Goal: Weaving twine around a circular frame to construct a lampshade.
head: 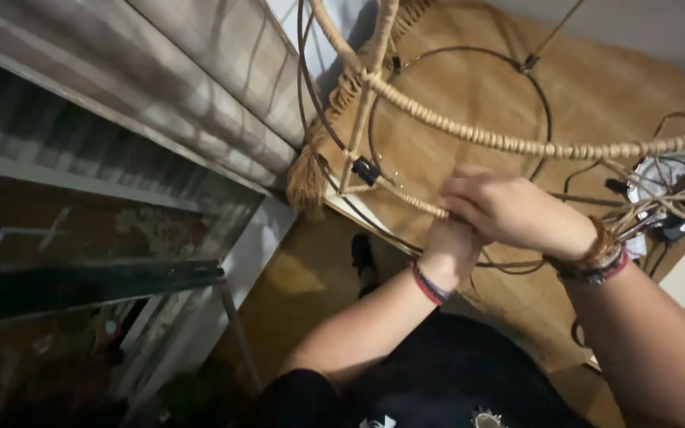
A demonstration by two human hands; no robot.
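Brown flooring (596, 87) is lying below a round wire frame (545, 119), partly wrapped in rope (485, 136) and hanging at chest height. Both hands are working one wire near its lower rim: the right hand (517, 208) is clenching over it and the left hand (453, 250) gripping just beneath. With loose strands (644, 208) dangling close by, the wrap could be slackening or snagging if either grip is slipping.

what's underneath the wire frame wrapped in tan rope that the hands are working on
Below the dark wire frame wrapped in tan rope lies a brown woven floor mat. The right hand covers the left hand's fingers and their grip.
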